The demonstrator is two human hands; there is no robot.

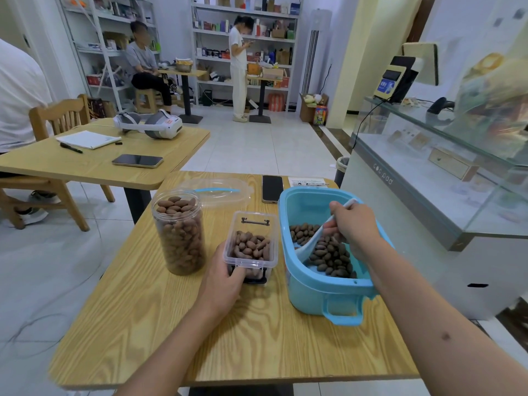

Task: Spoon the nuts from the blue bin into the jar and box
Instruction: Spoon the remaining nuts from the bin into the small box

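On the wood-grain table (pixel 160 324), the right hand (pixel 353 224) is down inside the blue bin (pixel 314 292), fingers curled round the handle of a pale scoop (pixel 310 245), thumb up near the handle's top end. The scoop's rounded bowl dips toward the bin floor, right at the edge of the nuts (pixel 328 257), dark brown, oval and smooth-shelled, heaped along the right side of the bin with a smaller cluster at the back. The bin is glossy plastic, rounded at the corners, with a loop handle jutting toward the camera. The right forearm comes in from the lower right and crosses over the bin's near rim. Just left of the bin, the left hand (pixel 221 284) grips the near end of the box (pixel 251 247), thumb along its left wall, fingertips tucked under the front lip by the dark latch. That box is clear, rectangular, hard plastic, and partly filled with nuts, with a second dark latch on its far wall. The left forearm stretches straight up from the bottom edge. Further left stands the jar (pixel 180 232), a clear round cylinder, upright and open-topped, packed with nuts nearly to the rim. Behind the box lies a clear lid (pixel 220 192) with a blue strip, flat on the table. A dark phone (pixel 272 188) lies beside it, at the bin's far corner.
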